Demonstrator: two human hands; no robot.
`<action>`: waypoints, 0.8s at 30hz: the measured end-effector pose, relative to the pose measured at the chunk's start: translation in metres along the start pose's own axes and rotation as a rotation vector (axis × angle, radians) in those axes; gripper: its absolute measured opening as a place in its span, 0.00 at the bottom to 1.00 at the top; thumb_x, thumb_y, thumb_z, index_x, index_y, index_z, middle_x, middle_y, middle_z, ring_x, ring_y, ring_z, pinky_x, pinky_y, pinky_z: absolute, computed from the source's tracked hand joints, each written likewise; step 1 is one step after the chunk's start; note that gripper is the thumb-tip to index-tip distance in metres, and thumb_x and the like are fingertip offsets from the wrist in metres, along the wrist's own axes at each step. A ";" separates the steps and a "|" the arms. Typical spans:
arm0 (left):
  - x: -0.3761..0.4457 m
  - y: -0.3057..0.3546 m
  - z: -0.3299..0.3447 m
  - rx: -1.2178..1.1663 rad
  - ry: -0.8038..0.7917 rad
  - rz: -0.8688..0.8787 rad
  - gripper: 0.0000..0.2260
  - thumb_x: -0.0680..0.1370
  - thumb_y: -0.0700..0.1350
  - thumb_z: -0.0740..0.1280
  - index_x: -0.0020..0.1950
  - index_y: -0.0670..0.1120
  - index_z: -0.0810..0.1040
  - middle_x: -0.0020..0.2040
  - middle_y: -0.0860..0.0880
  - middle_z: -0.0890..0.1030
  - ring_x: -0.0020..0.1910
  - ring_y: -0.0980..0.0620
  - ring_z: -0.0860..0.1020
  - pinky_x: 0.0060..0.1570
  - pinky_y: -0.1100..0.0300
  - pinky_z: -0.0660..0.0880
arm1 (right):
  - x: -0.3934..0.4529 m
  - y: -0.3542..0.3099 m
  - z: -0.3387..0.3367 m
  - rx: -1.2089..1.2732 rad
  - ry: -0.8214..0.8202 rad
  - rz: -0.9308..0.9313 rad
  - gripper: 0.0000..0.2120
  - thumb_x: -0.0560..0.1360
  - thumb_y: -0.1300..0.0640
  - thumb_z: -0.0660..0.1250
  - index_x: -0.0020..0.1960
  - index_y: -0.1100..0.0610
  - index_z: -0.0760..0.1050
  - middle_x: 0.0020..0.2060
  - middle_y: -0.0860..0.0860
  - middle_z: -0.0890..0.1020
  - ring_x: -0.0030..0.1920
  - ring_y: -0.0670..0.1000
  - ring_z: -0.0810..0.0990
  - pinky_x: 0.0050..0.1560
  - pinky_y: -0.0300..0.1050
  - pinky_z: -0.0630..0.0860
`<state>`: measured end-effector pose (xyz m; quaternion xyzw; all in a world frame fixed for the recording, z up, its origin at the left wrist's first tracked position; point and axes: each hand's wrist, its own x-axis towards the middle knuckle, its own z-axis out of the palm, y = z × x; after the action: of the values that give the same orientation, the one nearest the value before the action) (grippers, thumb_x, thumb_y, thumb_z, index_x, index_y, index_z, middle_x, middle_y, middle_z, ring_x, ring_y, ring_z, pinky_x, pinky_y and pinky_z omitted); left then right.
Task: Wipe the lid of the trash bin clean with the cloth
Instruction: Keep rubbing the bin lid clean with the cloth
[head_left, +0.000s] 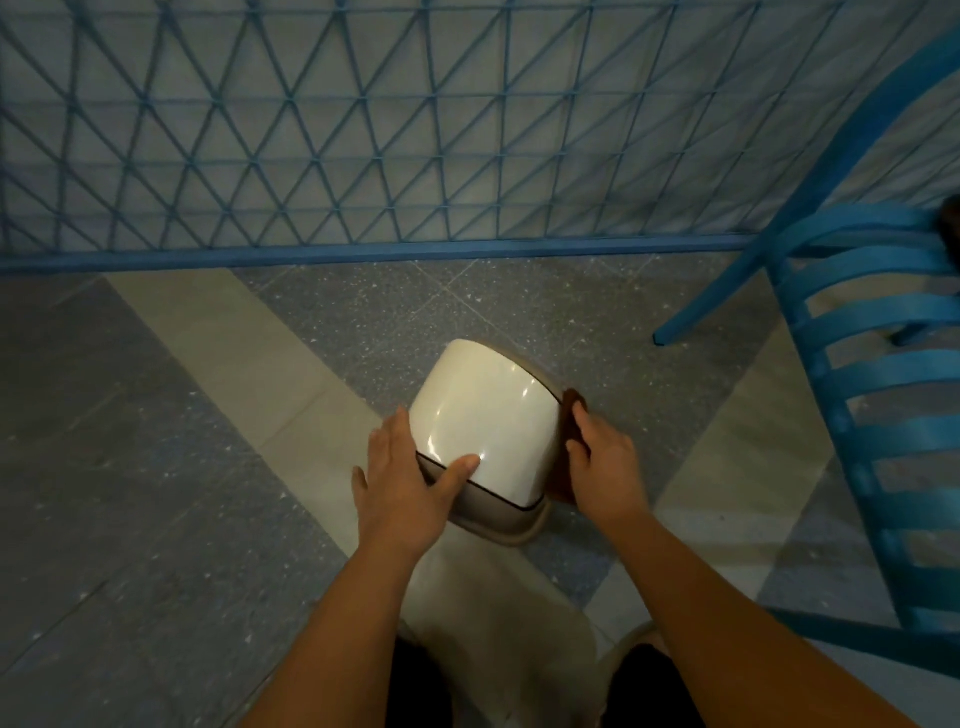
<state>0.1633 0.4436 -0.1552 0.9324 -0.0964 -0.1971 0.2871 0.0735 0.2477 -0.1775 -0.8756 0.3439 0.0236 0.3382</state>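
Down on the tiled floor, the trash bin stood between the person's two hands, its glossy cream lid domed and catching the light. The left hand lay against the lid's left side with fingers straight and spread, the thumb resting on the lid's near face and clasping nothing. The right hand was at the lid's right edge, its fingers curled round a dark brown cloth that was pressed against that side of the lid; part of the cloth showed above the fingers and more hung below the palm. A blue lattice fence ran across the floor behind the bin, well apart from it. A blue slatted chair stood to the right, near the bin but not touching it.
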 end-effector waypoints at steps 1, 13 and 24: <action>0.001 0.000 0.001 0.025 0.009 0.008 0.44 0.71 0.69 0.62 0.78 0.50 0.47 0.78 0.50 0.50 0.76 0.50 0.50 0.74 0.45 0.46 | -0.001 -0.002 0.003 0.022 0.010 0.014 0.25 0.80 0.60 0.57 0.76 0.54 0.58 0.71 0.56 0.69 0.70 0.57 0.66 0.70 0.54 0.64; 0.000 0.008 0.003 0.144 0.059 0.133 0.40 0.72 0.68 0.59 0.77 0.56 0.44 0.77 0.51 0.54 0.75 0.50 0.55 0.73 0.44 0.43 | -0.014 -0.014 0.023 0.114 0.161 0.077 0.22 0.80 0.60 0.56 0.74 0.53 0.62 0.71 0.55 0.68 0.70 0.55 0.64 0.71 0.51 0.63; -0.001 0.011 0.001 0.190 0.055 0.103 0.37 0.75 0.64 0.58 0.77 0.55 0.42 0.78 0.49 0.54 0.75 0.47 0.56 0.73 0.41 0.44 | -0.074 0.002 0.046 -0.007 0.039 -0.175 0.25 0.78 0.63 0.61 0.73 0.52 0.64 0.71 0.53 0.68 0.69 0.54 0.66 0.68 0.45 0.66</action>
<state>0.1613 0.4343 -0.1488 0.9544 -0.1543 -0.1462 0.2097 0.0243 0.3182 -0.1935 -0.9037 0.2727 -0.0219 0.3294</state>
